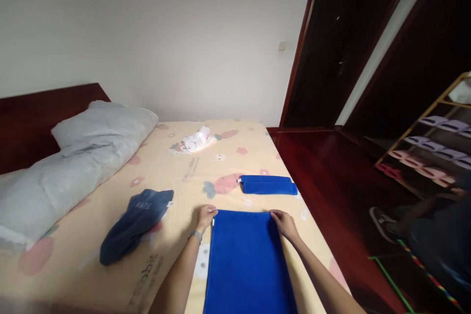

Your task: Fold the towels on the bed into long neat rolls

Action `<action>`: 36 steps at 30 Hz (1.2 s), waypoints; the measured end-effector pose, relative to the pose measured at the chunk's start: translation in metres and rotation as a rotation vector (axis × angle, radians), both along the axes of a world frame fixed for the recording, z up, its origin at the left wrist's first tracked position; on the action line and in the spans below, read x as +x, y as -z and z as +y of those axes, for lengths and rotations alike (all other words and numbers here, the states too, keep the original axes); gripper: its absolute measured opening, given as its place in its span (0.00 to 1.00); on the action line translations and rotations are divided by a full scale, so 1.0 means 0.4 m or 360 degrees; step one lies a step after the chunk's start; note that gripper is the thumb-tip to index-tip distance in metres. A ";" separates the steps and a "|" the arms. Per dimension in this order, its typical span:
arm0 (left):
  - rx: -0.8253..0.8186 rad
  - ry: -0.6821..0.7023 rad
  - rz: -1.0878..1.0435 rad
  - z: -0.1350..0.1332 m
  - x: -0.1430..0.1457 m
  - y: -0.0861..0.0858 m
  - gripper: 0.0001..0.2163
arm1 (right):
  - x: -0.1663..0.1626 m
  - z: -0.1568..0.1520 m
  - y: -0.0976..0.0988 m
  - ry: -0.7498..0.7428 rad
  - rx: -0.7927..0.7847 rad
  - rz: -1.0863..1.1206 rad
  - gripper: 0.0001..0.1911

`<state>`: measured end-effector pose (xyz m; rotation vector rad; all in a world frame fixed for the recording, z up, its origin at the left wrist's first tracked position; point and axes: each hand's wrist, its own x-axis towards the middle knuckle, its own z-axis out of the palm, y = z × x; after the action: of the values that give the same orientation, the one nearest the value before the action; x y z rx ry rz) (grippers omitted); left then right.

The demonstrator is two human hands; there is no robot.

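Observation:
A bright blue towel [248,265] lies spread lengthwise on the bed's patterned yellow sheet [176,171] in front of me. My left hand [205,217] is closed on its far left corner and my right hand [284,223] is closed on its far right corner. Both hands rest on the sheet at the towel's far edge. Just beyond the right hand a second blue towel [268,185] lies folded into a small bar. A crumpled dark blue cloth [134,223] sits on the sheet to the left of my left hand.
A grey rolled duvet [73,157] runs along the bed's left side by the dark headboard [44,117]. A white crumpled item [197,140] lies at the far end. Dark red floor [331,181], an open door and a shoe rack [430,147] are to the right.

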<state>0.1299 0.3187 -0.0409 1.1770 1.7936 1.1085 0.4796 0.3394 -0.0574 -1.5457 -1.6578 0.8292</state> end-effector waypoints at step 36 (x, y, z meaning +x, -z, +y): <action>0.0239 0.0792 0.1049 -0.652 0.023 0.134 0.23 | 0.109 -0.597 0.168 -0.0522 0.0283 -0.0712 0.22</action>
<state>0.1390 0.0578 -0.0944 2.1187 1.7205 0.5980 0.5234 0.1008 -0.1245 -1.4231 -2.2871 0.4947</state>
